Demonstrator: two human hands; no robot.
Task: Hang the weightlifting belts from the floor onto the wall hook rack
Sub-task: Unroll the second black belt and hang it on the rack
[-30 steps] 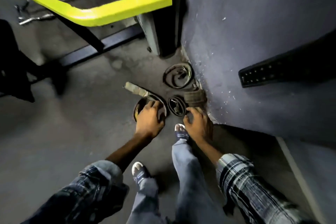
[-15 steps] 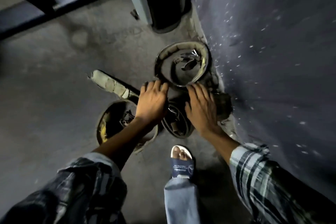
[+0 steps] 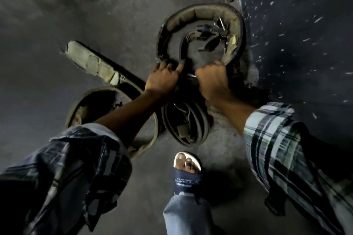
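Moved up from the lower coils, left hand [image 3: 162, 80] pinching and right hand [image 3: 212, 80] fisted on coiled belt [image 3: 200, 17] near rim, likely for lifting.

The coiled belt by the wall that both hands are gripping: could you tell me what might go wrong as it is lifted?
1. The coiled belt has a loose buckle inside; it may swing or snag.
2. Left hand and right hand grip only the near edge, so the coil could unroll.
3. The smaller belt lies right under it and may get dragged.
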